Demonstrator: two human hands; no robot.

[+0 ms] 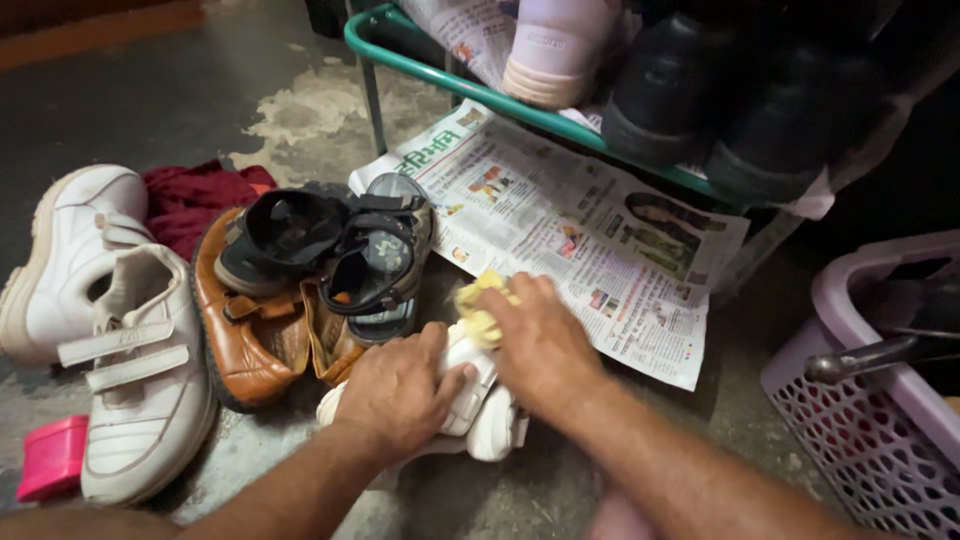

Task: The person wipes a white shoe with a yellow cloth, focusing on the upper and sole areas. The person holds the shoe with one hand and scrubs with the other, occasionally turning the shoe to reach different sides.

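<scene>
My left hand (398, 393) grips a small white shoe (487, 415) that lies on the floor, pressing it down from above. My right hand (538, 341) holds a yellow cloth (478, 308) against the shoe's upper end. The shoe is mostly hidden under both hands. Just beyond the hands lies an open newspaper (590, 230) spread on the floor.
Left of the hands sit black sandals (330, 245), brown leather shoes (255, 335), a pair of white strap shoes (130, 370), a red cloth (195, 195) and a pink box (50, 457). A green-framed shoe rack (450, 75) holds shoes behind. A lilac plastic basket (870, 400) stands right.
</scene>
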